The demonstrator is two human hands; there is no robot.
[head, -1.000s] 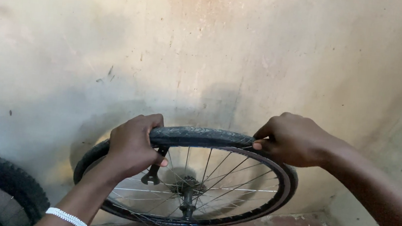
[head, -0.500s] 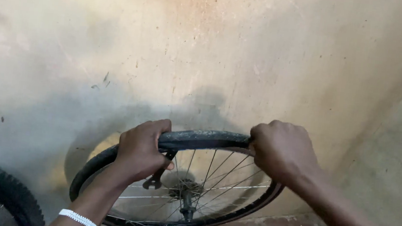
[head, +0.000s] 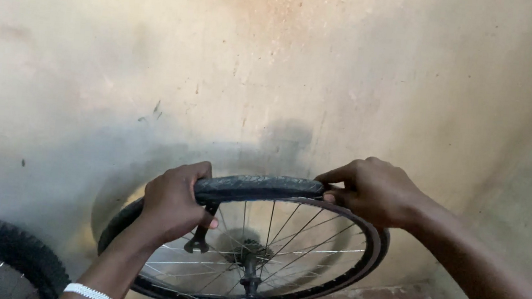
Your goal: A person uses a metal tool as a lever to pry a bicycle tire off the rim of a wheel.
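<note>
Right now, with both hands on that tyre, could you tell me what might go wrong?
The left hand grips the tyre together with a metal wrench, which might slip into the spokes. The right hand's fingertips sit at the rim edge and could get pinched.

The light is dim, warm and soft, without glare. It falls brightest on the upper wall point(head: 275, 53), where orange patches glow faintly, and fades toward the bottom. A broad grey shadow spreads on the wall behind the wheel point(head: 256, 246), with a darker smudge above the tyre. The lower left corner is murky. The picture is slightly soft; spokes show clearly, edges bend mildly.
</note>
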